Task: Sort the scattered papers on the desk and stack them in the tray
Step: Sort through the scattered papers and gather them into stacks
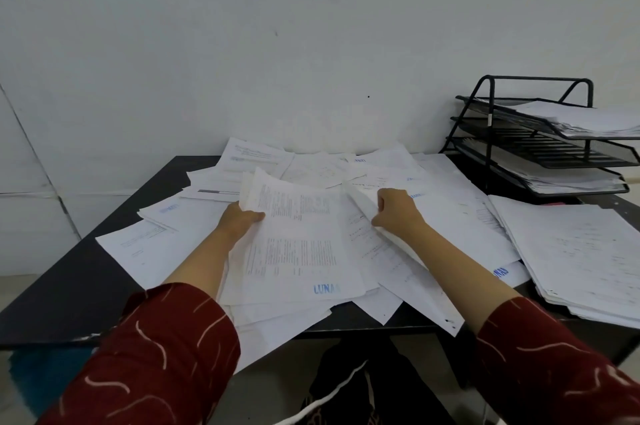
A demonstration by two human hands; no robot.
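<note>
Loose papers [446,203] cover the dark counter [86,272] from its back edge to the front edge. The left hand [239,220] has its grip clamped on a printed sheet [301,244] near the middle, thumb on top. The right hand [398,210] pinches the edge of a neighbouring sheet [377,248]. The black tiered tray [540,147] stands at the back right corner, paper already in it, with a thick pile [581,251] along the right edge

Soft, even, dim light; faint shadows; wide-angle bowing at edges.
</note>
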